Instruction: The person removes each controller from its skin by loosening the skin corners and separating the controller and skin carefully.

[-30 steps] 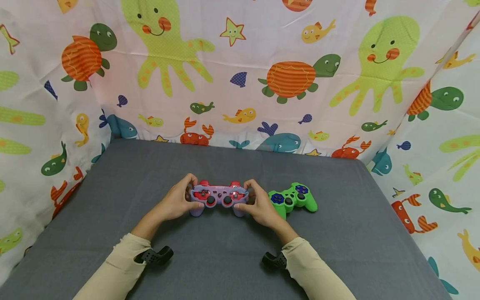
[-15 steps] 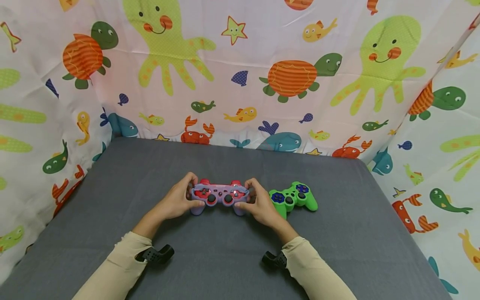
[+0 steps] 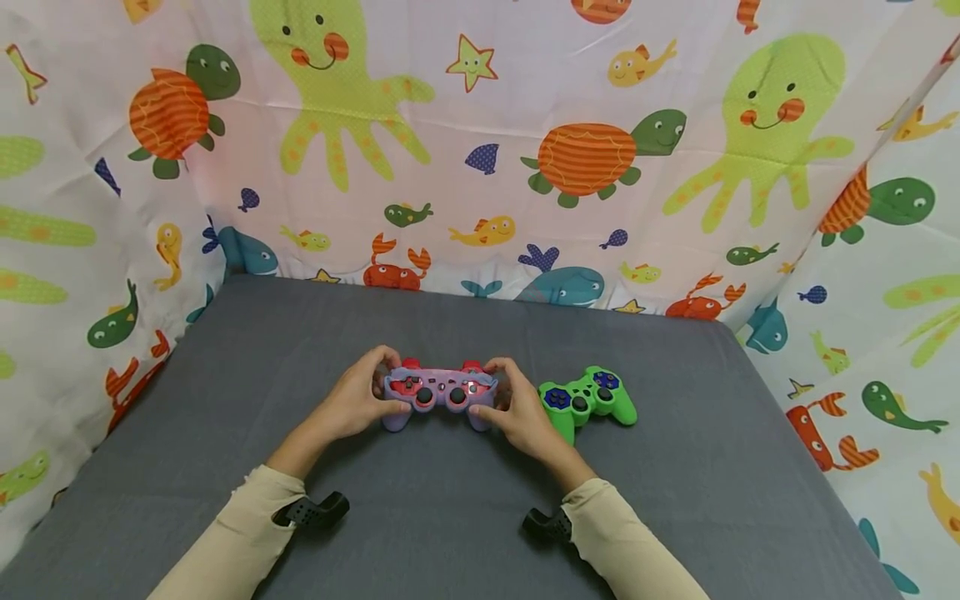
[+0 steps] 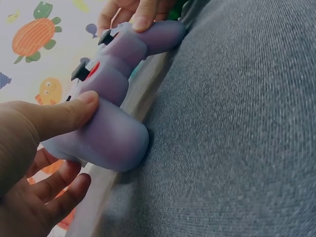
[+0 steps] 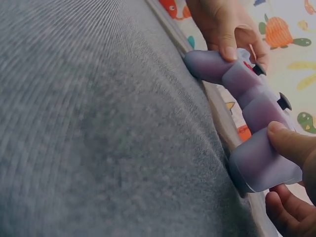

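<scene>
A red game controller (image 3: 441, 382) in a translucent purple silicone cover sits at mid-table between the hands, its two black thumbsticks facing up. The left hand (image 3: 358, 402) grips its left end, thumb on the near side and fingers round the far edge. On the right end, the right hand (image 3: 525, 417) holds it in a similar way. Seen in the left wrist view, the purple cover (image 4: 111, 138) wraps the rounded grips, whose ends reach down to the cloth. In the right wrist view, the right thumb presses the cover (image 5: 259, 155) near one grip.
A green game controller (image 3: 592, 398) with dark blue button areas lies just right of the right hand. Grey cloth (image 3: 435, 517) covers the table. A printed sea-animal curtain (image 3: 450, 167) stands along the back and both sides.
The right index finger has shifted slightly left over the controller's top corner. Both hands keep their hold, and the controllers stay in nearly the same place.
</scene>
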`<control>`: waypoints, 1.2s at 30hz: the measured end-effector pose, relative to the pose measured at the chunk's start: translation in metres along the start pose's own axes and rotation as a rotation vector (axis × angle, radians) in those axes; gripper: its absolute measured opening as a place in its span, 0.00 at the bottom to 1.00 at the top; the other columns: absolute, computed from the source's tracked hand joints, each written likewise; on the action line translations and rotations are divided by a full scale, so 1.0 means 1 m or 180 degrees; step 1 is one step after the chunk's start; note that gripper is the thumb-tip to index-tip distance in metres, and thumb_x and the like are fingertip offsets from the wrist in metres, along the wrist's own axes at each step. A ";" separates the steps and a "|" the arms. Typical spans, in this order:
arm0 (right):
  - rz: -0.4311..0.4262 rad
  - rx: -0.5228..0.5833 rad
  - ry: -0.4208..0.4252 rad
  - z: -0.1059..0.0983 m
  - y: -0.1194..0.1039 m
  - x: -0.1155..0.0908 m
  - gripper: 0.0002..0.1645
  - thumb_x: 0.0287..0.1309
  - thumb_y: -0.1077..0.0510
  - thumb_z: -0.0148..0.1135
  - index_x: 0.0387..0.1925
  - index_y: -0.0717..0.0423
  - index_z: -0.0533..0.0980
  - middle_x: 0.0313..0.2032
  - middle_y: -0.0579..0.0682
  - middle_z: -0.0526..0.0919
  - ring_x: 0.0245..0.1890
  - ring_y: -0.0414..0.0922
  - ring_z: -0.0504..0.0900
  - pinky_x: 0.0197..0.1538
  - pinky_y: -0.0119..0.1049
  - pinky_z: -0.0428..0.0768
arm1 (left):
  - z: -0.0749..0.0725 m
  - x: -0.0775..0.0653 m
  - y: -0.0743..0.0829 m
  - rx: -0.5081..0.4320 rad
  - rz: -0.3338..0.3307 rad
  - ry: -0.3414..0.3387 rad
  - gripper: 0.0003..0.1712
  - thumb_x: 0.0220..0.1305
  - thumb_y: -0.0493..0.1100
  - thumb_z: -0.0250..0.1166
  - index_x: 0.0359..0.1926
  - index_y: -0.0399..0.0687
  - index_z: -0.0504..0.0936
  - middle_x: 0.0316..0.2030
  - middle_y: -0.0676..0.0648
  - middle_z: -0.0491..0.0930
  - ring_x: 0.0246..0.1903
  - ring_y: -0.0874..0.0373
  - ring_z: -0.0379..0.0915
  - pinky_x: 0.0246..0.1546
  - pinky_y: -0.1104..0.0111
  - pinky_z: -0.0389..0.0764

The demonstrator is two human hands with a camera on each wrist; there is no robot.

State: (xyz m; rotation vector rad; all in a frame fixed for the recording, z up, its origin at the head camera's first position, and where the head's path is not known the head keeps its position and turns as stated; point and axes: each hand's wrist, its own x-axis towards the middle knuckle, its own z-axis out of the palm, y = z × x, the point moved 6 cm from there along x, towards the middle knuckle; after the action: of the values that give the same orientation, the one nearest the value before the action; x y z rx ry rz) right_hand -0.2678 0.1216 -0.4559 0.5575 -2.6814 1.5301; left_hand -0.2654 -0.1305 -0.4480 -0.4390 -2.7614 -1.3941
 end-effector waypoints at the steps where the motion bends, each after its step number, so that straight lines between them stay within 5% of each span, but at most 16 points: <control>1: -0.0002 -0.0007 0.0025 0.000 0.001 0.000 0.32 0.53 0.63 0.76 0.55 0.50 0.69 0.44 0.55 0.79 0.30 0.44 0.77 0.34 0.32 0.76 | 0.000 0.000 0.000 -0.0001 -0.0010 0.0018 0.32 0.49 0.37 0.81 0.51 0.48 0.72 0.38 0.45 0.74 0.35 0.54 0.70 0.35 0.65 0.72; 16: -0.0292 -0.0049 0.0144 -0.003 -0.003 0.001 0.28 0.49 0.65 0.78 0.47 0.53 0.70 0.32 0.55 0.77 0.26 0.43 0.77 0.32 0.32 0.77 | -0.001 -0.001 0.004 0.0031 0.0095 0.0130 0.28 0.46 0.37 0.83 0.42 0.48 0.73 0.33 0.47 0.71 0.30 0.56 0.68 0.31 0.69 0.69; 23: -0.0042 -0.0049 0.0139 -0.003 -0.004 0.000 0.26 0.48 0.63 0.79 0.45 0.51 0.72 0.30 0.56 0.77 0.28 0.43 0.74 0.34 0.32 0.74 | 0.000 -0.002 0.004 0.0039 0.0092 0.0085 0.27 0.46 0.38 0.83 0.42 0.48 0.73 0.33 0.47 0.71 0.31 0.56 0.67 0.31 0.68 0.68; 36: -0.0070 -0.0092 0.0182 -0.002 -0.004 -0.002 0.25 0.51 0.62 0.78 0.46 0.51 0.72 0.26 0.52 0.73 0.25 0.41 0.70 0.30 0.31 0.70 | -0.001 -0.001 0.003 0.0008 0.0051 0.0094 0.26 0.47 0.39 0.82 0.41 0.49 0.73 0.33 0.48 0.73 0.31 0.56 0.69 0.32 0.68 0.71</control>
State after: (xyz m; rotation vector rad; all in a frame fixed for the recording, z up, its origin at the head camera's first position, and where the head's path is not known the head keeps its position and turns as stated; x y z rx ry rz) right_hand -0.2655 0.1223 -0.4520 0.5316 -2.6416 1.4763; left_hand -0.2635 -0.1301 -0.4453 -0.4357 -2.7298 -1.3822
